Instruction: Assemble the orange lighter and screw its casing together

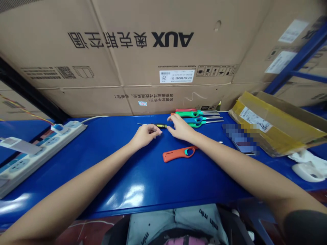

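A small screwdriver [160, 126] with a black and yellow handle lies on the blue tabletop, its thin shaft pointing left. Just in front of it is my left hand [144, 136], fingers curled toward the thumb; anything between them is too small to make out. My right hand [182, 129] is at the handle's right end, thumb and index finger apart, with nothing visible between them. Beyond that hand lie several long-nosed lighters, among them a green one [185, 114] and a blue one [190, 120]. An orange lighter [176, 154] rests nearer me, its nozzle partly behind my right forearm.
A white power strip [48, 146] with plugged-in adapters runs along the left. At right stand an open taped carton [278, 136], a blurred flat item [240, 139] and a white device [308, 170]. Large cardboard boxes [143, 71] wall off the back.
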Available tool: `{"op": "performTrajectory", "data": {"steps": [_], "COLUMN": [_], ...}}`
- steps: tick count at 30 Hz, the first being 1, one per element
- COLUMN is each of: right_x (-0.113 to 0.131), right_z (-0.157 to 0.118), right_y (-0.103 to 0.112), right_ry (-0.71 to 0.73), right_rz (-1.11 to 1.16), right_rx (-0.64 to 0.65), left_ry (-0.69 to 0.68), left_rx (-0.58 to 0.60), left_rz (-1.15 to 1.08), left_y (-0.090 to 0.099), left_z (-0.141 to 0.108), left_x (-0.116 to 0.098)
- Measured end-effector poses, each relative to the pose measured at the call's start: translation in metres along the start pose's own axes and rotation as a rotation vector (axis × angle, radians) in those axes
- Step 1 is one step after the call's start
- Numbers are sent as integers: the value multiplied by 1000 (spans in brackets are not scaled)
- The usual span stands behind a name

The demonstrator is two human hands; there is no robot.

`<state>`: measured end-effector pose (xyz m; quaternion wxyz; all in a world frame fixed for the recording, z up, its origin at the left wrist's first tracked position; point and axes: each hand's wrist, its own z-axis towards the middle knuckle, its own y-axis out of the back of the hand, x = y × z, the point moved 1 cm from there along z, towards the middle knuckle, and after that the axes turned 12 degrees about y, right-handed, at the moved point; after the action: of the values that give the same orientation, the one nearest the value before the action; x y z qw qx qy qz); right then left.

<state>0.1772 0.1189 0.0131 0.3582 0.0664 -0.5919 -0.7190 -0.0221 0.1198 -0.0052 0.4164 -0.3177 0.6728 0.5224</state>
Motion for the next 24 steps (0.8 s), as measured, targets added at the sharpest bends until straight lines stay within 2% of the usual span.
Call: {"op": "performTrajectory", "data": {"steps": [4, 7, 10, 17, 22, 24], "right_x": [2, 6, 5, -11, -10, -6], "right_z": [18, 20, 8, -54, -65, -66], "right_y": [-20, -24, -14, 17, 30, 33], "right_ry": [-4, -43, -78, -198, -251, -290], "right_rz": [90, 209, 399, 962, 1194, 1363], "right_rx": [40, -9, -130, -457, -524, -561], "left_ry": [104, 170, 200, 206, 226, 230], "left_rx": [31, 49, 34, 14, 31, 40], "left_rz": [-234, -383, -490, -584, -578, -574], "left_y": [-6, -11, -13, -18, -29, -33], "left_z": [-28, -48, -58, -66, -72, -75], "left_x": [-6, -9, -11, -9, -7, -8]}}
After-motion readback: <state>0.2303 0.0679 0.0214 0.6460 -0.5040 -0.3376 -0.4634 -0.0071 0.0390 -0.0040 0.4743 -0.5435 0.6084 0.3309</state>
